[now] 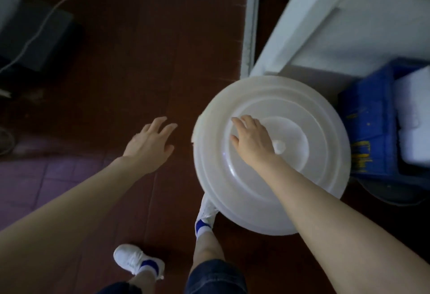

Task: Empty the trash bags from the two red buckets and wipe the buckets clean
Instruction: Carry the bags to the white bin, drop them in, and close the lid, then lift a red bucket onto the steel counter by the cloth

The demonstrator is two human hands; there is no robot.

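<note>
we see our right hand (252, 140) lying on a big round lid (302, 177) of milky white plastic, moulded in smooth concentric rings. its fingers are nearly straight and loosely together across the inner ring. the small rounded knob (279, 147) at the lid's middle shows just beside the heel of the palm, not gripped. the lid hides whatever is under it, so we cannot tell whether a bucket stands below. our left hand (149, 140) hovers spread, fingers fanned, holding nothing, over the dark red-brown floor (139, 61) with its long seams. the lid's near edge overlaps 1 of our 2 white shoes (207, 210). right of the lid sits a blue plastic crate (367, 130) with yellow print, holding a matt white foam box (414, 119).
</note>
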